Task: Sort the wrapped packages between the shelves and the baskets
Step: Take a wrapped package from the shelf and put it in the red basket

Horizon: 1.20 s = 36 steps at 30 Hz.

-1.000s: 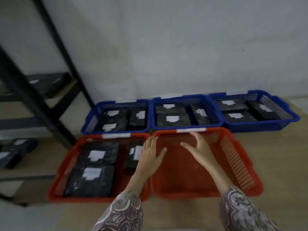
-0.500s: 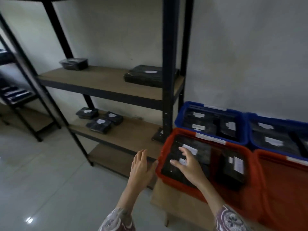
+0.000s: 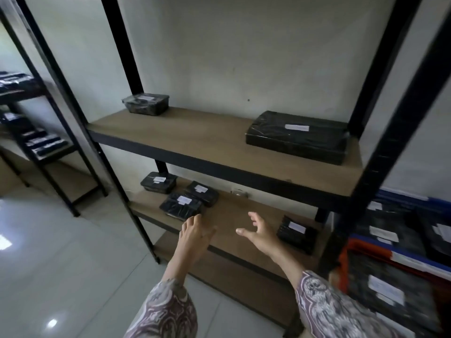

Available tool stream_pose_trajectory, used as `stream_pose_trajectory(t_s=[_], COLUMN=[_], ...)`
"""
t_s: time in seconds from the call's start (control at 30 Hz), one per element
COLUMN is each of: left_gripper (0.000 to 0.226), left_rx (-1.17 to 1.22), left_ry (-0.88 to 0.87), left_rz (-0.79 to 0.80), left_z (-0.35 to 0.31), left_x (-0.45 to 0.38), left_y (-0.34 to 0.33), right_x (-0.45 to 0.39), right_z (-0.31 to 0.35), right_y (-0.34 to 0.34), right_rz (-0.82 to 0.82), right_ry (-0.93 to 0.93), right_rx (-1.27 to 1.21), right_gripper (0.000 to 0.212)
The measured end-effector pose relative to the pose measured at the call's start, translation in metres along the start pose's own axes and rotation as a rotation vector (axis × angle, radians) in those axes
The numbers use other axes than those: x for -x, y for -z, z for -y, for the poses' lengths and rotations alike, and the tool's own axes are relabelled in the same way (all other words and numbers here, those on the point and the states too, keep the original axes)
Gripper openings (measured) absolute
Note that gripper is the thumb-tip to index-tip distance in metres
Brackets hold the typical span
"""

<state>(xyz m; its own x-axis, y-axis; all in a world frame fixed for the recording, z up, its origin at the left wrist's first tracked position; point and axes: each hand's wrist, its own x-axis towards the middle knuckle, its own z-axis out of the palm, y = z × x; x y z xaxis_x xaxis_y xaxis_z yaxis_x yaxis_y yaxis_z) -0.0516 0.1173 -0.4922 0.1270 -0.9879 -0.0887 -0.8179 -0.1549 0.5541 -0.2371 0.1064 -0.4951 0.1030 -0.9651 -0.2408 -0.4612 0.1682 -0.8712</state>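
a: both hands reach toward the lower shelf (image 3: 229, 215) of a black metal rack. the left hand (image 3: 195, 236) is spread flat, its grip released, empty, just beside a small wrapped package (image 3: 181, 206).

b: and the right?

a: the right hand (image 3: 260, 231) is open and curled, holding nothing, near another package (image 3: 296, 234). a large package (image 3: 296, 136) lies on the upper shelf (image 3: 195, 135). a red basket (image 3: 346, 254) of packages sits at right.

White labels sit on the wrapped packages (image 3: 296, 136) on the shelves (image 3: 195, 132) and in the baskets (image 3: 346, 262), but no print on them is readable.
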Motion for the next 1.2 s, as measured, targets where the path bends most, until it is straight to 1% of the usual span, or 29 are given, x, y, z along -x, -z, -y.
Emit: stream_pose_trajectory(t_s=[0.23,0.33,0.5,0.6,0.73,0.87,1.0,1.1,1.2], left_gripper=[0.064,0.067,0.067,0.065,0.062,0.057,0.049,0.041,0.034], left_rx=[-0.037,-0.069,-0.152,-0.147,-0.076,0.045,0.083,0.154,0.194], left_ry=[0.036,0.027,-0.064,-0.044,-0.004,0.052,0.029,0.006,-0.042], left_rz=[0.135,0.228,0.357,0.406,0.433,0.440,0.431,0.401,0.388], left_z=[0.069,0.107,0.170,0.200,0.232,0.261,0.294,0.303,0.304], left_x=[-0.106,-0.147,-0.200,-0.226,-0.261,-0.293,-0.323,-0.342,-0.356], left_y=[0.033,0.050,0.084,0.091,0.081,0.052,0.014,-0.006,-0.019], right_x=[-0.084,-0.108,-0.124,-0.136,-0.161,-0.197,-0.240,-0.269,-0.289], right_z=[0.023,0.025,0.041,0.045,0.040,0.018,-0.011,-0.026,-0.032], right_y=[-0.076,-0.114,-0.180,-0.209,-0.237,-0.258,-0.283,-0.295,-0.300], right_rz=[-0.005,-0.071,-0.216,-0.262,-0.278,-0.303,-0.355,-0.424,-0.443], right_ry=[-0.152,-0.218,-0.360,-0.416,-0.465,-0.483,-0.489,-0.476,-0.433], right_rx=[-0.005,-0.060,-0.173,-0.174,-0.156,-0.150,-0.205,-0.270,-0.253], right_gripper=[0.075,0.075,0.065,0.060,0.058,0.056,0.056,0.059,0.050])
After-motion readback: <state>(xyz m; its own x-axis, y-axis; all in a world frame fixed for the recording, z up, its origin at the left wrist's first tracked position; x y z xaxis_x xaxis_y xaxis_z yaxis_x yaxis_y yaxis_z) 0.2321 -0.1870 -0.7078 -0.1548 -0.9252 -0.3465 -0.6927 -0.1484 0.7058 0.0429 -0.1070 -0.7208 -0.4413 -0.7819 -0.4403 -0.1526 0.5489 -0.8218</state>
